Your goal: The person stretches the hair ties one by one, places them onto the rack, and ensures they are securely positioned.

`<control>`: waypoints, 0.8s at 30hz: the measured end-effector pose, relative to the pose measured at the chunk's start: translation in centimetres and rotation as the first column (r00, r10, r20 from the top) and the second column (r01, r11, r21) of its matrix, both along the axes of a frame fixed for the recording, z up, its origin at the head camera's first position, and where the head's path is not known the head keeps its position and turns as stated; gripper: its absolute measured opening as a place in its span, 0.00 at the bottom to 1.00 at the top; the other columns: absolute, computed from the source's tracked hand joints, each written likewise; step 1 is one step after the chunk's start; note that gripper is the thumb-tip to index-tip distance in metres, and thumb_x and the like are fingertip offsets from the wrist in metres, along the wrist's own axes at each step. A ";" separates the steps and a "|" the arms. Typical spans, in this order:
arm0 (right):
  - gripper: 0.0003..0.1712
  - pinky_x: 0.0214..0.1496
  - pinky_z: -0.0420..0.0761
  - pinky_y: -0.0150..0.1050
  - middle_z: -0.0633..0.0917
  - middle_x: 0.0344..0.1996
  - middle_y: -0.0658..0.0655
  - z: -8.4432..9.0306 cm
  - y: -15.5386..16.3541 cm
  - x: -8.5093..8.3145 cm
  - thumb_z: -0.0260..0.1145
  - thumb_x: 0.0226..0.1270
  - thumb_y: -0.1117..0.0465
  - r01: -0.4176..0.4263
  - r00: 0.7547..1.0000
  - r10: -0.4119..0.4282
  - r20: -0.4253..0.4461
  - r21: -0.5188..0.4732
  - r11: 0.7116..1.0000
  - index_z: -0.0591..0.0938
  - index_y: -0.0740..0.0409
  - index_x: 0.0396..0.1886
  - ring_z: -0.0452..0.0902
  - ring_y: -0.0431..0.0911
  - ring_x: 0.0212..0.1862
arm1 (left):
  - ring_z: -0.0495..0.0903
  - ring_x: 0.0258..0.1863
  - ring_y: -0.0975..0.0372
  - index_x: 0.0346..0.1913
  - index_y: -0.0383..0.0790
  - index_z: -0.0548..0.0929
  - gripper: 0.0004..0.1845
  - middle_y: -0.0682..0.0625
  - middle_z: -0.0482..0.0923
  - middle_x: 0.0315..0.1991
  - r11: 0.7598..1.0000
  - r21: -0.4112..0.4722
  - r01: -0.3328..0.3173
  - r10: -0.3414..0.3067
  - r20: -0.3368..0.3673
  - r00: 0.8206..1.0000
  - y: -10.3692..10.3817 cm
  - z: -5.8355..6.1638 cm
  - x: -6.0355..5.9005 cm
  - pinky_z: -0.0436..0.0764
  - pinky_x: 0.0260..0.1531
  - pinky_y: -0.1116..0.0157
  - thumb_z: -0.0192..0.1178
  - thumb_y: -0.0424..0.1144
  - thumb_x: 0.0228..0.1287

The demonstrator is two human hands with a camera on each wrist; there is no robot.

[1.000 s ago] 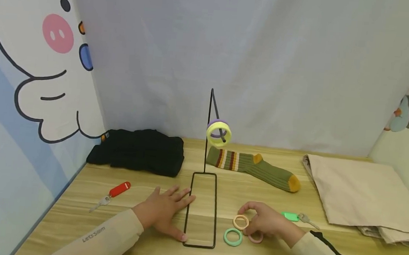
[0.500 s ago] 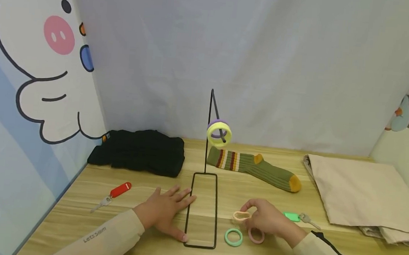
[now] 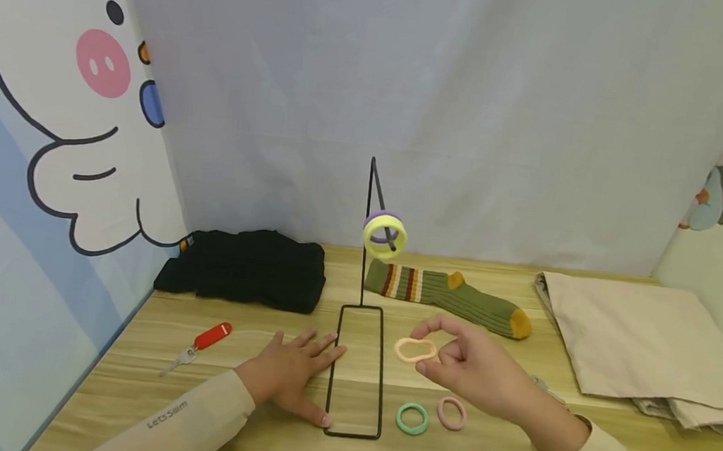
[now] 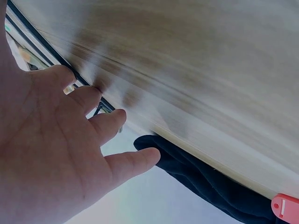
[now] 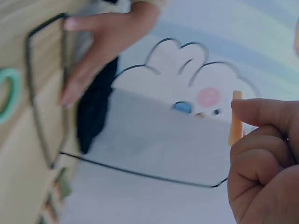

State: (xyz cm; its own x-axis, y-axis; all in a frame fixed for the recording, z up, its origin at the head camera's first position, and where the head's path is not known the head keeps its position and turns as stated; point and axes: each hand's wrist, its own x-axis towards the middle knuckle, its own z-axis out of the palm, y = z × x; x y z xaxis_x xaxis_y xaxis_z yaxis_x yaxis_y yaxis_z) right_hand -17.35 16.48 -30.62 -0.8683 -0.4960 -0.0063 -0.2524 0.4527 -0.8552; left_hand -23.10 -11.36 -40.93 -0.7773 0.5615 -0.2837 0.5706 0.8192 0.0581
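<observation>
Between thumb and index finger, my right hand (image 3: pixel 478 366) pinches a pale orange hair tie (image 3: pixel 398 349), squeezed to an oval above the table. The same hair tie (image 5: pixel 237 119) appears edge-on in the right wrist view. My left hand (image 3: pixel 292 374) lies with fingers spread, touching the left side of the black wire stand's base (image 3: pixel 381 376). On the stand's upper arm hang a yellow hair tie (image 3: pixel 368 237) and, behind it, a purple hair tie (image 3: pixel 375 216). A green hair tie (image 3: pixel 411 431) and a pink hair tie (image 3: pixel 450 426) lie on the table below my right hand.
A red-tagged key (image 3: pixel 212 336) lies at left, before a black folded cloth (image 3: pixel 243 269). Behind the stand is a striped green sock (image 3: pixel 479 309); a beige folded cloth (image 3: pixel 652 340) sits at right. My right hand partly hides another key (image 3: pixel 546 389).
My right hand has lifted the orange hair tie off the table, moving up and slightly left, and squeezed it oval. The pink hair tie is now uncovered. My left hand stays put.
</observation>
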 end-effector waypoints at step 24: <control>0.31 0.15 0.57 0.30 0.56 0.07 0.48 6.5 -4.9 -0.6 0.72 0.44 0.76 -0.107 0.642 -0.221 -0.735 -0.371 0.922 0.73 0.68 0.52 0.50 0.36 0.12 | 0.46 0.73 0.51 0.73 0.60 0.49 0.58 0.55 0.44 0.75 1.000 0.010 -0.014 0.014 0.027 1.000 -0.2 -0.5 -0.4 0.53 0.59 0.35 0.52 0.80 0.37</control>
State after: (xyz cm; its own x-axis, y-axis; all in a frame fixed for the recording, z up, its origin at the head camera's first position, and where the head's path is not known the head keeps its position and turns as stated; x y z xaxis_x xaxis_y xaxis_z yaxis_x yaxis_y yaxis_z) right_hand -17.91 11.54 -24.10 -0.5085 -0.2675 0.8185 -0.8601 0.2021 -0.4683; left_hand -23.52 -11.53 -41.40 -0.7774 0.5537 -0.2985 0.5572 0.8263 0.0816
